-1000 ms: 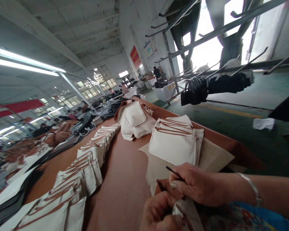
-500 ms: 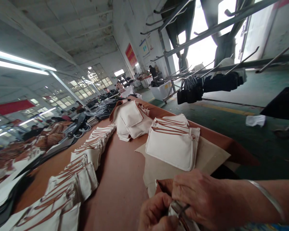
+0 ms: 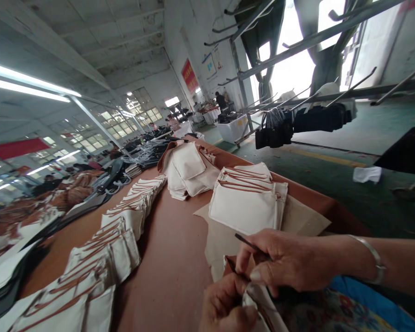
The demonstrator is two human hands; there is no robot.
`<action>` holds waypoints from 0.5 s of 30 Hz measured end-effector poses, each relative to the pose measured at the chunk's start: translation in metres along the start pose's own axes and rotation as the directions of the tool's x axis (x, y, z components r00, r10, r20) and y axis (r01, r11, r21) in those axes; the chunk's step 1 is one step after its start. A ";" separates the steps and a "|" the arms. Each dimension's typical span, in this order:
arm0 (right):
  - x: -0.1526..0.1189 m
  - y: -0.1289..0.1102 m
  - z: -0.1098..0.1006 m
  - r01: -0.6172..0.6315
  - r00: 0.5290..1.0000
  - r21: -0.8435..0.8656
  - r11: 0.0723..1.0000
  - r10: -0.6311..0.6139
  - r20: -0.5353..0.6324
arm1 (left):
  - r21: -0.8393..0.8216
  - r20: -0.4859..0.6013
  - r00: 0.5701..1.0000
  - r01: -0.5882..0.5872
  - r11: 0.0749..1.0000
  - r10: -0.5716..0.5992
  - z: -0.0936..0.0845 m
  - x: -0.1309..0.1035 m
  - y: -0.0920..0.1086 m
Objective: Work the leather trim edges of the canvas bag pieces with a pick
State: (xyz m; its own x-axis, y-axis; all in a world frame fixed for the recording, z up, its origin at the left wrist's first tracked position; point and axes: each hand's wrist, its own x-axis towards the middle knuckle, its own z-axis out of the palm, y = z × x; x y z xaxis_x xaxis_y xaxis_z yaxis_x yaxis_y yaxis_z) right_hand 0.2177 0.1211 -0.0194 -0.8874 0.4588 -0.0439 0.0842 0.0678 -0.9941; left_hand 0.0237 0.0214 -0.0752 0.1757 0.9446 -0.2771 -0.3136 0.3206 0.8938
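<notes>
Head view: you're working a pouch (image 3: 263, 299) at the table (image 3: 173, 258) edge.
Left hand (image 3: 224, 306) grips it; right hand (image 3: 287, 265) pinches a thin tool (image 3: 249, 243).

Two hands: left hand (image 3: 224, 306), right hand (image 3: 283, 265). One thin dark tool (image 3: 251, 244). One bracelet (image 3: 371, 260). Three groups of cream pouches (image 3: 244, 210); pouch count unclear.

Brown worktable (image 3: 180, 258) carries stacked cream pouches (image 3: 245, 207); a long pouch row (image 3: 121, 230); beige sheet (image 3: 300, 219)
</notes>
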 end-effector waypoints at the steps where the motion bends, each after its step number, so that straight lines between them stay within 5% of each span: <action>1: -0.001 0.000 0.002 -0.024 0.999 0.010 1.000 0.024 0.026 | 0.026 -0.012 1.000 -0.003 1.000 0.003 -0.001 0.001 -0.002; 7: 0.001 0.007 0.005 -0.109 0.989 -0.027 0.994 0.111 0.102 | 0.155 -0.034 0.998 -0.038 0.987 0.043 0.000 -0.002 0.003; 10: 0.001 0.014 0.006 -0.010 0.997 -0.062 0.998 0.015 0.080 | 0.218 -0.006 0.999 -0.046 0.975 0.048 0.004 -0.004 0.010; 15: 0.000 0.021 0.010 0.060 0.998 -0.164 0.985 -0.064 -0.014 | 0.445 -0.143 0.988 0.005 0.896 0.066 0.004 -0.003 0.007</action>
State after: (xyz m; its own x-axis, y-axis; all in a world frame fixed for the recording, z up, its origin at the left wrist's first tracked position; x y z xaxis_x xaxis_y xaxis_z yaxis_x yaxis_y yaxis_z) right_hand 0.2146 0.1135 -0.0416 -0.8845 0.4661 0.0208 0.1036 0.2397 -0.9653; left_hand 0.0250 0.0207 -0.0667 0.0197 0.9639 -0.2654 0.1349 0.2605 0.9560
